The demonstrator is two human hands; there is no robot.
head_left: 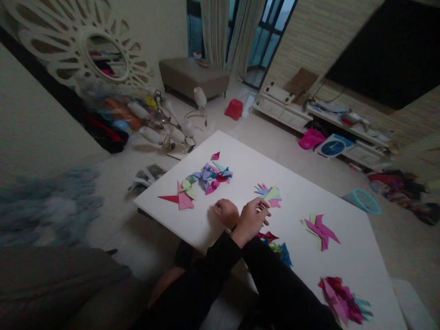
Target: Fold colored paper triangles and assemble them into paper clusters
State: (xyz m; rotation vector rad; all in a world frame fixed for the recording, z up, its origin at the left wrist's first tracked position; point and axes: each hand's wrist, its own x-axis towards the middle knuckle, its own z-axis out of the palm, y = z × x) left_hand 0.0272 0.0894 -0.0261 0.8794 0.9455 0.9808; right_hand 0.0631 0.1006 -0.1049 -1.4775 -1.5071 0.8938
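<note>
My forearms cross over the near edge of the white table (295,192). My left hand (251,221) lies over my right wrist, its fingers loosely bent and apart, with nothing visible in them. Its fingertips are beside a small pile of folded paper (273,192) in green, blue and pink. My right hand (227,212) rests on the tabletop with fingers curled in, and no object shows in it. To its left lies a pink and red folded paper piece (185,200). Beyond it is a heap of purple, blue and pink origami pieces (208,176).
A pink pinwheel-like paper shape (322,231) lies to the right on green paper. Crumpled red and magenta papers (343,300) are at the near right corner. More blue and red papers (284,254) sit partly behind my left sleeve. A turquoise basket (366,201) stands beyond the table.
</note>
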